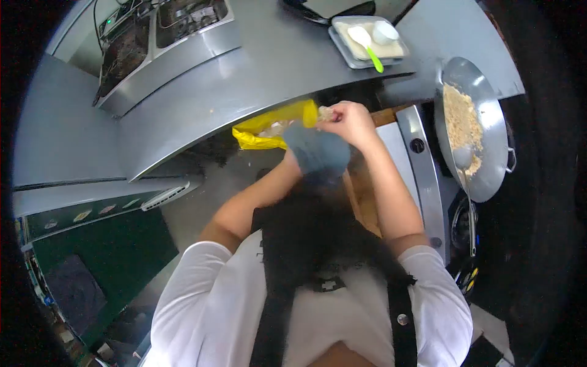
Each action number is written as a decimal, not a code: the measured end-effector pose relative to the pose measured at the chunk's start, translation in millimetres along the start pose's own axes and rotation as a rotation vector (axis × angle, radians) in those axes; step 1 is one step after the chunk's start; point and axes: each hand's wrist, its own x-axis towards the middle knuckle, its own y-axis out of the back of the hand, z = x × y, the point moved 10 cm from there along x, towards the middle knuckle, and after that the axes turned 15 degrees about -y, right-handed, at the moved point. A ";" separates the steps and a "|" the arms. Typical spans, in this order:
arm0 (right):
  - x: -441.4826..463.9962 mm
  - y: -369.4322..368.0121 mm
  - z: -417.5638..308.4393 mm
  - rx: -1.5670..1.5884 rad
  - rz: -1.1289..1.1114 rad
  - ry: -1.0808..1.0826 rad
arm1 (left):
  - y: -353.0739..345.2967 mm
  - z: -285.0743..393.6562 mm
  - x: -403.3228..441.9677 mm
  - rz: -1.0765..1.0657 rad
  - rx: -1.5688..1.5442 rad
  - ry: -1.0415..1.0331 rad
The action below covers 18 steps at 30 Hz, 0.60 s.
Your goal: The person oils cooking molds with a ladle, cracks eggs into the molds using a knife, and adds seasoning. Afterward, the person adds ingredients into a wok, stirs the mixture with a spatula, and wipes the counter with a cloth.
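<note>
My right hand point(350, 124) is closed, with its fingertips pinching a small pale, lumpy piece point(326, 114). It is beside the top edge of a bright yellow plastic bag point(251, 136). The bag gapes, and pale contents point(275, 128) show inside. A blurred grey-blue, cloth-like thing point(317, 150) is between my forearms, just below the right hand. It covers most of my left hand point(293, 161), whose fingers are hidden. I cannot tell whether the left hand grips it.
A steel counter point(177, 98) curves ahead, with a double-basin unit point(192, 46) at its left. A lidded tub point(342, 52) carries a green-handled spoon point(365, 46) and a white cup point(384, 32). At right, a wok point(489, 128) holds crumbly beige food and a ladle point(466, 158), beside a stove panel point(422, 153).
</note>
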 end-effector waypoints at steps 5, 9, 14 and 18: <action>42.2 -96.4 -29.3 -0.155 -0.104 -0.019 | -15.6 88.4 -52.3 -0.211 0.807 -0.403; 71.7 -169.3 -7.9 -0.387 -0.163 -0.113 | 23.8 101.9 -58.4 -0.193 0.618 -0.286; 59.9 -150.0 26.1 -0.285 -0.103 -0.265 | 30.6 107.7 -52.9 -0.316 1.598 -0.536; 14.7 -51.2 54.7 0.008 0.107 -0.281 | 37.2 50.5 -11.0 -0.451 1.524 -0.624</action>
